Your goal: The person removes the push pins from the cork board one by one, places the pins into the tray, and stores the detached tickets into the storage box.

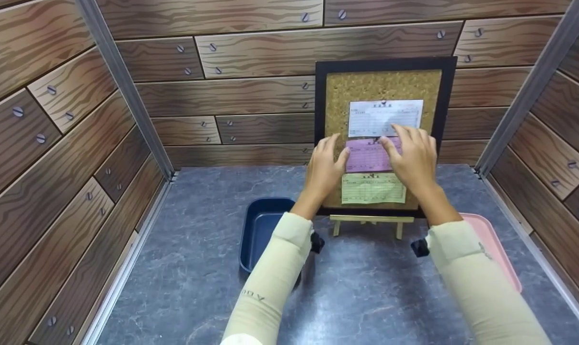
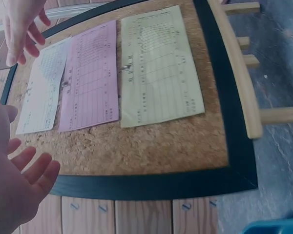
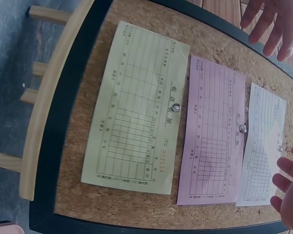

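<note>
My hands are apart in front of the cork board (image 1: 383, 86), fingers loose: my left hand (image 1: 324, 163) beside the lilac slip (image 1: 366, 156), my right hand (image 1: 416, 155) in front of the white slip (image 1: 383, 115); whether it touches the paper I can't tell. The lilac slip is pinned below the white one, with the green slip (image 1: 373, 190) lowest. A wooden easel (image 1: 371, 219) holds the board on the table (image 1: 198, 249).
</note>
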`<state>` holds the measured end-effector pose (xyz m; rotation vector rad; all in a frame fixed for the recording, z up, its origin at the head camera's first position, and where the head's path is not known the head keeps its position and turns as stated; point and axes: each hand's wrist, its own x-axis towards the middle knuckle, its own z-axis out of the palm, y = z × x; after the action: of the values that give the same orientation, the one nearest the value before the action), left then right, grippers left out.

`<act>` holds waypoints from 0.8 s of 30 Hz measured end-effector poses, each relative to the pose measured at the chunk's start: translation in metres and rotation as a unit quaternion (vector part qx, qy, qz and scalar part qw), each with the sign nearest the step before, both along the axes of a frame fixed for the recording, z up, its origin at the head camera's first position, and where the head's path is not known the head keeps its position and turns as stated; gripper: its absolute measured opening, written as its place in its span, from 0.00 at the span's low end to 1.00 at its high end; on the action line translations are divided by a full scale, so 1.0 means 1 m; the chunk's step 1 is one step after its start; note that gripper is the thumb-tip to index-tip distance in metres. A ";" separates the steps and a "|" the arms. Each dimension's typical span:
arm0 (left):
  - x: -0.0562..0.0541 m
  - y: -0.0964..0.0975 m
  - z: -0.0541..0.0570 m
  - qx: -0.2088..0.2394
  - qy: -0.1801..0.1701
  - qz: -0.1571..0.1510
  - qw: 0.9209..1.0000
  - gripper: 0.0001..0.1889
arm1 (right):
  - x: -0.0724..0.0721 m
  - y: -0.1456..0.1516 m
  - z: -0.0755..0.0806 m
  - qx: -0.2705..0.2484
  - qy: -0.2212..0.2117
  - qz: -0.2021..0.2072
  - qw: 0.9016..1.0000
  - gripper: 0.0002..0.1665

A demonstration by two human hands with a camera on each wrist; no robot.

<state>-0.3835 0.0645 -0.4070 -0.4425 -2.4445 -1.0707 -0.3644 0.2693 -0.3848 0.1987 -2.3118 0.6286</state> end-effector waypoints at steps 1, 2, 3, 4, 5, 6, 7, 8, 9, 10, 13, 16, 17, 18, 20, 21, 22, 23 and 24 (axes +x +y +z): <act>-0.002 0.002 0.002 0.011 -0.002 -0.004 1.000 0.26 | -0.002 0.000 0.002 -0.003 0.005 -0.002 1.000 0.29; -0.005 0.003 0.003 0.020 -0.001 -0.007 1.000 0.25 | -0.004 0.000 0.004 -0.004 0.012 -0.004 1.000 0.28; -0.007 0.005 0.005 0.029 0.000 -0.010 1.000 0.25 | -0.006 0.000 0.005 -0.007 0.017 -0.006 1.000 0.27; -0.009 0.006 0.006 0.036 0.002 -0.013 0.999 0.25 | -0.009 0.001 0.007 -0.008 0.023 -0.008 1.000 0.26; -0.011 0.008 0.008 0.042 0.003 -0.015 0.999 0.25 | -0.011 0.000 0.009 -0.010 0.027 -0.011 1.000 0.25; -0.013 0.009 0.009 0.049 0.004 -0.018 0.999 0.24 | -0.013 0.000 0.011 -0.012 0.030 -0.013 0.999 0.25; -0.015 0.011 0.010 0.053 0.005 -0.021 0.998 0.24 | -0.015 0.000 0.013 -0.013 0.034 -0.015 0.999 0.24; -0.017 0.012 0.011 0.057 0.004 -0.022 0.998 0.24 | -0.017 -0.001 0.015 -0.013 0.037 -0.018 0.999 0.24; -0.018 0.013 0.012 0.061 0.002 -0.022 0.998 0.24 | -0.019 -0.001 0.016 -0.014 0.038 -0.020 0.999 0.23; -0.020 0.014 0.013 0.066 -0.001 -0.023 0.998 0.24 | -0.021 -0.001 0.018 -0.015 0.039 -0.022 0.999 0.22; -0.023 0.018 0.015 0.072 -0.012 -0.023 0.997 0.24 | -0.026 -0.002 0.022 -0.015 0.042 -0.029 0.999 0.21; -0.026 0.021 0.017 0.079 -0.023 -0.022 0.996 0.24 | -0.032 -0.003 0.025 -0.015 0.039 -0.037 0.998 0.20; -0.026 0.022 0.018 0.080 -0.026 -0.022 0.996 0.24 | -0.034 -0.003 0.026 -0.016 0.036 -0.041 0.998 0.20; -0.027 0.024 0.019 0.084 -0.028 -0.023 0.996 0.24 | -0.037 -0.003 0.028 -0.018 0.034 -0.044 0.998 0.20; -0.029 0.026 0.021 0.093 -0.032 -0.024 0.995 0.24 | -0.042 -0.003 0.030 -0.022 0.029 -0.052 0.998 0.20; -0.030 0.027 0.022 0.099 -0.034 -0.025 0.994 0.23 | -0.044 -0.003 0.032 -0.024 0.027 -0.055 0.998 0.19; -0.032 0.028 0.022 0.105 -0.037 -0.025 0.993 0.23 | -0.046 -0.004 0.033 -0.026 0.026 -0.057 0.998 0.19; -0.033 0.029 0.023 0.111 -0.039 -0.024 0.993 0.23 | -0.048 -0.004 0.034 -0.029 0.025 -0.059 0.998 0.18; -0.034 0.030 0.023 0.117 -0.041 -0.024 0.992 0.23 | -0.051 -0.004 0.035 -0.030 0.025 -0.060 0.997 0.18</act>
<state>-0.4175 0.0945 -0.3838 -0.3894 -2.3491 -1.4017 -0.4154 0.2653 -0.3497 0.0471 -2.2343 0.6253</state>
